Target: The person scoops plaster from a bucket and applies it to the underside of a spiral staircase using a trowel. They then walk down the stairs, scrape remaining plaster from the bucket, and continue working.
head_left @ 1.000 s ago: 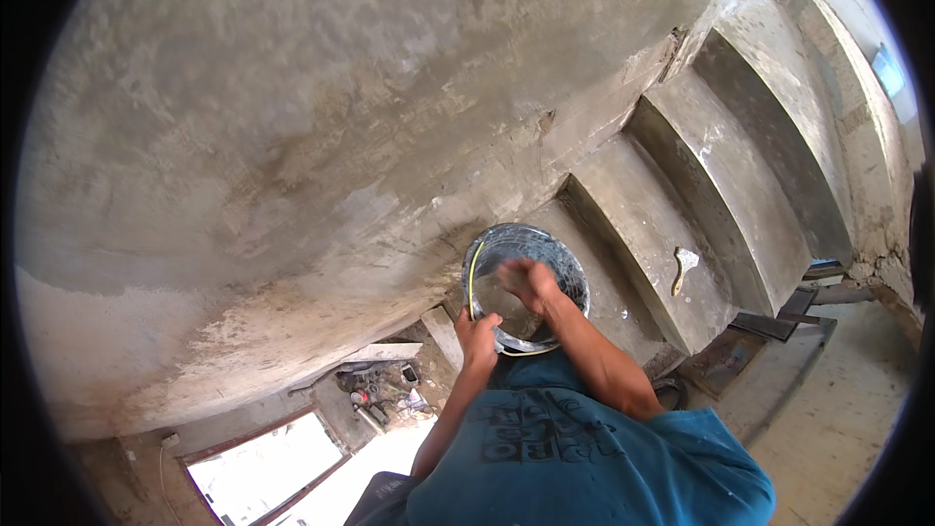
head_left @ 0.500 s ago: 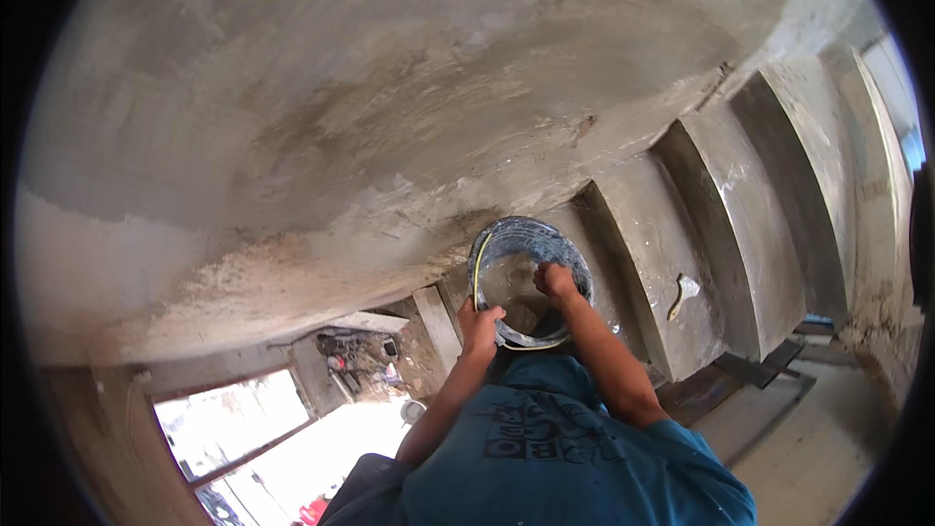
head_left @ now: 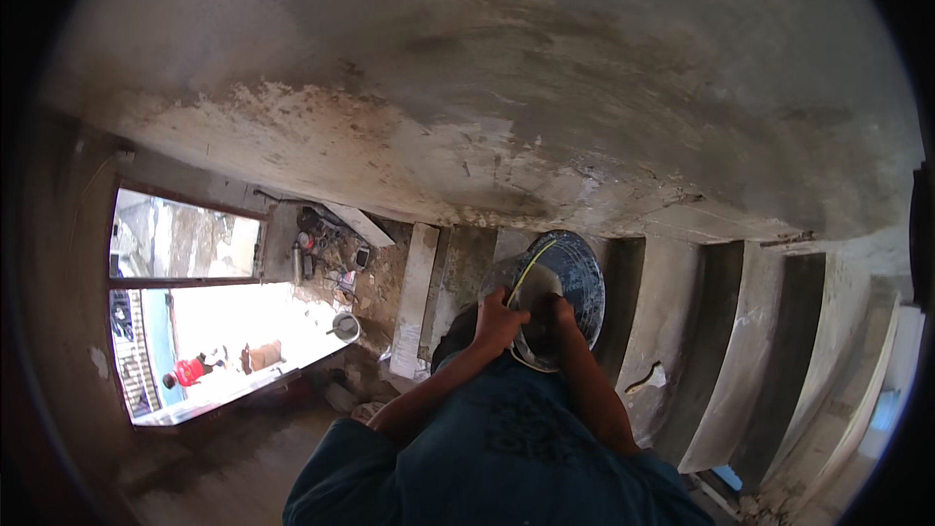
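Note:
A dark bucket (head_left: 587,278), smeared with pale grey and with a yellow strip along its rim, is close in front of my body over the stairs. It is tilted toward the left, and greyish material shows in its mouth. My left hand (head_left: 499,322) is closed on its near left rim, thumb toward the inside. Inside the bucket's mouth my right hand (head_left: 558,318) is curled into a fist in shadow; whatever it grips is hidden. A brush (head_left: 645,378) with a yellowish handle lies on a step to the right.
Concrete steps (head_left: 657,292) run off to the right beside a patchily plastered wall (head_left: 438,107). Lower left, a pail (head_left: 345,326) and assorted clutter (head_left: 341,258) lie near a bright window opening (head_left: 195,234). A person in red (head_left: 190,370) is outside.
My view has swung to the left, showing more of the window side. The bucket has tipped leftward, with my left hand still on its rim and my right hand still inside.

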Tool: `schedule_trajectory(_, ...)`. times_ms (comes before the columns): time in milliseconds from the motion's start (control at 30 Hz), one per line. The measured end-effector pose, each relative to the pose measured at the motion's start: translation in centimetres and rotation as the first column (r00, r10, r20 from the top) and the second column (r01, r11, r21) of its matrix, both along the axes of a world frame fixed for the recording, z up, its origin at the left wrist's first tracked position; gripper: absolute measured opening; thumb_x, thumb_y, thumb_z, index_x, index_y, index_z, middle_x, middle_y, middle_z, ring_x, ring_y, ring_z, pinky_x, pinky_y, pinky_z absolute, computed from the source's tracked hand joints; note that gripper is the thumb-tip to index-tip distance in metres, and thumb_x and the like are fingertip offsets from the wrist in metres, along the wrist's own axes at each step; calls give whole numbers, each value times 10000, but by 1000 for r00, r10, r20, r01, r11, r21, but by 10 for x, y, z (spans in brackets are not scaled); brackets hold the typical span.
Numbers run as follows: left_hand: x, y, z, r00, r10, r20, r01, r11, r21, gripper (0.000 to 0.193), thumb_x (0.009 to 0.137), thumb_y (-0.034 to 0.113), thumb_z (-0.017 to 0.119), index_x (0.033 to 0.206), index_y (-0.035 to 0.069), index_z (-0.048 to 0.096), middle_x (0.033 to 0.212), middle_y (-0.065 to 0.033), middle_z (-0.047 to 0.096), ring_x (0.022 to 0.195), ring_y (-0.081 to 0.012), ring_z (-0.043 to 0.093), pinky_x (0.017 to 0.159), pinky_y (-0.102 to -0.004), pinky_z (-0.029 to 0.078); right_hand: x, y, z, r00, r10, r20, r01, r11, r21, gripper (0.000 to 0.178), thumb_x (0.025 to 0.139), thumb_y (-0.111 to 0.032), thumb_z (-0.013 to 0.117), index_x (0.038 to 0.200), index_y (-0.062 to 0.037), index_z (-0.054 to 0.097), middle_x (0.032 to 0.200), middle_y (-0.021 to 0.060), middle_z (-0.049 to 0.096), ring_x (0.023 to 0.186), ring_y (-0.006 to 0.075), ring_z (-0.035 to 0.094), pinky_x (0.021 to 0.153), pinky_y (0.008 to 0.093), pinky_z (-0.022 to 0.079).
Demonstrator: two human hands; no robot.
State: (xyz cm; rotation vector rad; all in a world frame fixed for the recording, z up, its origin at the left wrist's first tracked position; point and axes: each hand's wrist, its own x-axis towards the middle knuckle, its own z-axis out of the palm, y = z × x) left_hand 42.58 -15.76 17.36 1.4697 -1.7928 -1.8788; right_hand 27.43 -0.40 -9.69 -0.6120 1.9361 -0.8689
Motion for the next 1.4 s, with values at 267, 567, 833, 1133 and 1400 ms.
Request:
schedule_trajectory(267,16,8,-1,996,75,-56,-77,997,-30,371,683,87,757,1025,-42,692,911,-177,752,872,-275,736,796,-400,557,22,-18,19,580,-542,608,631,771,84,418,1048,-231,533,1333,51,651,1215,214,704,1029,335,732,833,452,619)
schedule_trajectory(567,38,20,-8,991,117,-69,-115,993,41,328,681,29,741,994,-49,678,929,-152,752,869,-243,716,798,-385,550,51,-7,36,420,-752,509,707,622,336,411,1056,-208,480,1314,51,666,1182,221,712,990,333,737,805,469,621)
schedule_trajectory(833,63,38,-11,992,81,-94,-76,996,49,362,688,-42,721,1045,-47,665,938,-120,727,868,-197,686,769,-355,553,77,0,58,312,-756,576,749,568,340,450,1098,-251,430,1413,45,556,1367,233,601,1188,368,648,1004,503,551)
schedule_trajectory(1133,96,36,-4,908,402,-115,-373,903,216,303,697,-15,728,993,-40,670,906,-120,730,819,-199,670,737,-361,533,44,-89,285,295,122,948,789,527,-314,523,1126,-377,455,1444,37,496,1405,202,616,1296,328,607,1135,417,504)
schedule_trajectory(1400,129,40,-10,886,453,-102,-445,891,92,311,680,36,756,966,-55,674,873,-135,727,812,-216,670,731,-387,527,74,-104,168,394,-540,744,726,679,109,465,1083,-337,464,1345,19,609,1314,171,693,1133,297,693,1042,433,534)
